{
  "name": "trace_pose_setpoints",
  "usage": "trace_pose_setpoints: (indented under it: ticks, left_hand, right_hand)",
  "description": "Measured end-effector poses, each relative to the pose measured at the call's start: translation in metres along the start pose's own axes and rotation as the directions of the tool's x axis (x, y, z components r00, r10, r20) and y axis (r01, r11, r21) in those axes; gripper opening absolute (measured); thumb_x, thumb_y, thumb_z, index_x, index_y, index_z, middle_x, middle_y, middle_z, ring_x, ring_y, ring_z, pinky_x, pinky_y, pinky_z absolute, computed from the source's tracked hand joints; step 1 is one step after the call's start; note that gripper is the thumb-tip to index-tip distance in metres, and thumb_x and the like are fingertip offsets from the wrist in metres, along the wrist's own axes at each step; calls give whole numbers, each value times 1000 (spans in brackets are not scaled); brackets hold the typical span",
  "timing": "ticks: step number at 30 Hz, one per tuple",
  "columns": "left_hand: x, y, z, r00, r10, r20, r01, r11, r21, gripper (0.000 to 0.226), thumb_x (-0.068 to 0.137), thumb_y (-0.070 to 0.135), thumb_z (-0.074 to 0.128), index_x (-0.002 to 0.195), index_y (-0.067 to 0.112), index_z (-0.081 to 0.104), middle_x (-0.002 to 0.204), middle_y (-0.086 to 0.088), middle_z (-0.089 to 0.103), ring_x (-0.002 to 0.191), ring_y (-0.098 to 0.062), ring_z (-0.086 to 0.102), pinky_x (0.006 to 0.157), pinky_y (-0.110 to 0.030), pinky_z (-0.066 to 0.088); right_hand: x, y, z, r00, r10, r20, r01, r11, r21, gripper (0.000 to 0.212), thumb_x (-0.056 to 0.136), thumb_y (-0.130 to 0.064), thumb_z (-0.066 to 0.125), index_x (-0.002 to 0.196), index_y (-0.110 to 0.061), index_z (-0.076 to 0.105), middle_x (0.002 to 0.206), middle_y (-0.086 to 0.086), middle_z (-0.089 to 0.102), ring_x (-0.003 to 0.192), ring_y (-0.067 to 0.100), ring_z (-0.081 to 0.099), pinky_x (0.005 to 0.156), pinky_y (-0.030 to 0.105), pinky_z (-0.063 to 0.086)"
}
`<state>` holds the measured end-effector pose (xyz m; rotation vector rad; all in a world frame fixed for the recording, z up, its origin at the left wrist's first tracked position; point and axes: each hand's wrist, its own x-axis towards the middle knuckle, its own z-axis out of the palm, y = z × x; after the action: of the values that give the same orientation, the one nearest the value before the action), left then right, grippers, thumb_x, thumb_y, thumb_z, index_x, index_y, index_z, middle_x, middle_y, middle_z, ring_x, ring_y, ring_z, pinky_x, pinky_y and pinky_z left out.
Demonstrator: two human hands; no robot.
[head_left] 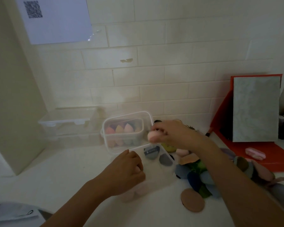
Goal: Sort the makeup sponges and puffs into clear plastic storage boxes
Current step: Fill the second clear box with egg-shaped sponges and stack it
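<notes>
My right hand (172, 133) pinches a pink puff (152, 136) just above the near clear box (168, 161), which holds grey and dark puffs (165, 159) and some pale pink ones low at its front. My left hand (129, 169) grips that box's left rim. Behind it stands a second clear box (126, 145) with a raised lid, filled with several teardrop sponges (120, 129) in pink, yellow and other colours. A loose pile of puffs and sponges (202, 176) in blue, green, tan and grey lies on the counter under my right forearm.
A stack of clear lidded boxes (67, 123) sits at the back left against the tiled wall. An orange tray (246, 151) with a propped grey board and a pink item stands at the right. A tan round puff (193, 199) lies near the front.
</notes>
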<state>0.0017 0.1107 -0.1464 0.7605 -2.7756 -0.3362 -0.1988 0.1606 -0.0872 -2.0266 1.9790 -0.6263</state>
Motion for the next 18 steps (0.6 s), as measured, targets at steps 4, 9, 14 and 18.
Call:
trace_pose_setpoints:
  ticks: [4,9,14,18]
  left_hand:
    - [1,-3,2,999,39,-23,-38,999,34,32,77,42,40,87,21,63,79,19,43,80,-4,37,71,-10,28]
    - [1,-9,8,999,22,-31,-19,996,84,51,69,55,24,89,24,60,91,10,49,85,-7,39,75,-13,30]
    - [0,-5,2,998,-68,-19,66,994,-86,20,80,34,55,98,27,51,108,10,37,92,-5,46,77,-12,39]
    - [1,-5,0,999,-51,-15,49,996,-80,29,79,33,59,106,24,51,115,11,34,98,-1,42,76,-6,37]
  right_hand:
    - [2,-25,20,979,46,201,-29,996,-84,35,74,-24,75,99,-27,53,98,-5,52,91,17,54,80,33,51]
    - [3,-23,44,984,-50,169,73,989,-129,37,70,-8,75,103,-16,63,87,-10,53,67,-1,47,56,10,34]
    - [5,-23,62,997,-24,69,28,998,-51,18,76,-2,63,89,-11,54,80,5,60,66,9,55,58,17,42]
    - [12,-24,69,998,-42,51,50,984,-168,11,79,-1,59,89,-4,64,91,15,65,81,25,62,66,30,50]
